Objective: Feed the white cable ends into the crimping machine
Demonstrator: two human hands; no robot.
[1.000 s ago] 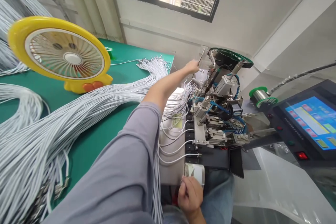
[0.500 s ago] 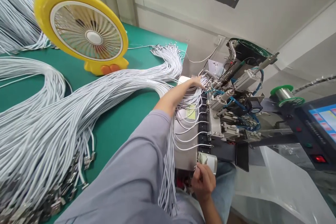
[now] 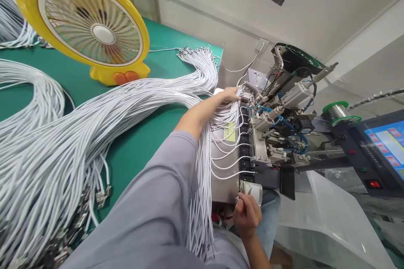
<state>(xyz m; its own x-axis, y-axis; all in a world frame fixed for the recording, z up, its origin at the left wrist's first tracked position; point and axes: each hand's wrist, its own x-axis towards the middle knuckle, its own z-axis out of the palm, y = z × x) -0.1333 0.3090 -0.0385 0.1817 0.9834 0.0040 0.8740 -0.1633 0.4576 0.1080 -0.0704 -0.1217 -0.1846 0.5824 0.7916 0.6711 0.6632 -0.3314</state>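
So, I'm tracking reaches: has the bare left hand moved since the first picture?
Yes: in view, the left hand has moved down and left, away from the round black bowl.

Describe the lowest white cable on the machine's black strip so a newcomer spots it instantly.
Find the metal machine right of the green table. A black strip edges it, with white cables lying across in a row. The target cable is the row's last, nearest the right hand.

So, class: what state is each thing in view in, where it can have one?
White cables: bundled, loosely draped
Left hand: at the cables, grip unclear
Right hand: curled closed, contents unclear
Screen: lit
Red switch: lit
Yellow fan: standing, spinning unclear
Spool: wound with wire
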